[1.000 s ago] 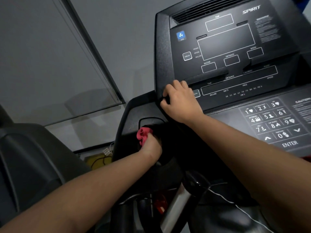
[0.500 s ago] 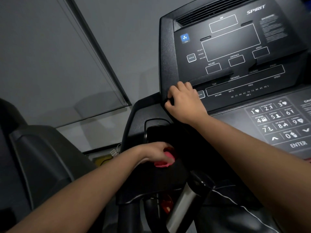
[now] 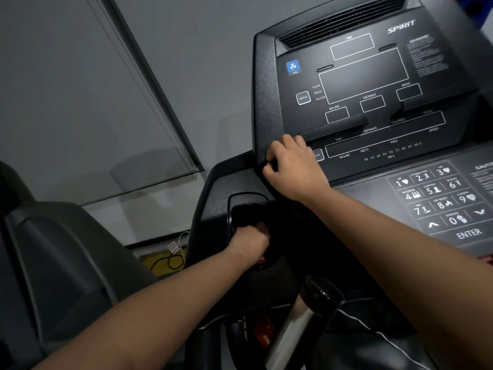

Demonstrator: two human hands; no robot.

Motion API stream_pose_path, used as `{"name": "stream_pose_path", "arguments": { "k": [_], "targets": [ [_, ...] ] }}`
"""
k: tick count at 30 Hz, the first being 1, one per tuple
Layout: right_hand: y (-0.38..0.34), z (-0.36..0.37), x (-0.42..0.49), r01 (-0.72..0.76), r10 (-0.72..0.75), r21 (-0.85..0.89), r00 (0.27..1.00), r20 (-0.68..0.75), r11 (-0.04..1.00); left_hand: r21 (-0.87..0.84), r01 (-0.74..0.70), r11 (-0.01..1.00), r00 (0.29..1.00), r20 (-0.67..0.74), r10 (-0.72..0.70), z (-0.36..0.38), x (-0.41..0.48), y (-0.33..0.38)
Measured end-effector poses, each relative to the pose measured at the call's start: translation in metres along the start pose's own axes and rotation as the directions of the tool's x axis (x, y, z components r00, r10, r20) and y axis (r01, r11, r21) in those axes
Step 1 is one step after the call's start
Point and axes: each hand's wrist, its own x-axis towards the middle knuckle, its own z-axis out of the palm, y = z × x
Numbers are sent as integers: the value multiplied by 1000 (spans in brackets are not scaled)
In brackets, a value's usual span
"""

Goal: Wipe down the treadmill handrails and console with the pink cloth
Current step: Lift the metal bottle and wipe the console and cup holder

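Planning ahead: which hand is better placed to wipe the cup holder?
Left: the left hand grips the pink cloth inside the cup holder; the right hand holds the console edge, no cloth.

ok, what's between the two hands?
Head view: only the black cup-holder recess rim; right hand above on the console edge, left hand below with the pink cloth.

Two hands are shown: left hand (image 3: 249,243) and right hand (image 3: 293,169). One console (image 3: 266,89) carries ten number keys (image 3: 433,189), two arrow keys (image 3: 433,224), one ENTER key (image 3: 469,233) and one fan button (image 3: 293,66). One pink cloth (image 3: 261,261) shows, mostly hidden.
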Motion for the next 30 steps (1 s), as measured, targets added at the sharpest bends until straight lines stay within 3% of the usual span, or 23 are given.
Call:
{"name": "stream_pose_path", "arguments": {
  "k": [5,9,14,17,20,24,30],
  "targets": [
    [0,-1,-1,-3,3,-2,1000,15,1000,414,32,910,999,18,-44,5,7,11],
    [0,-3,-2,-13,13,18,1000,13,1000,501,122,857,975,102,-198,4,7,18],
    [-2,-3,-2,-25,25,13,1000,13,1000,310,108,945,944,265,-195,-12,6,24],
    [-2,-3,-2,-24,24,10,1000,3,1000,-105,137,985,933,349,-92,-26,-2,15],
    [-1,-1,0,-18,18,-12,1000,4,1000,-398,188,898,931,364,-33,-36,-13,6],
    [-1,1,1,-11,11,-35,1000,4,999,-526,132,840,965,262,13,-26,-20,1],
    [0,2,2,-2,2,-37,1000,0,999,-398,87,913,975,223,4,-10,-15,0]
  ]
}}
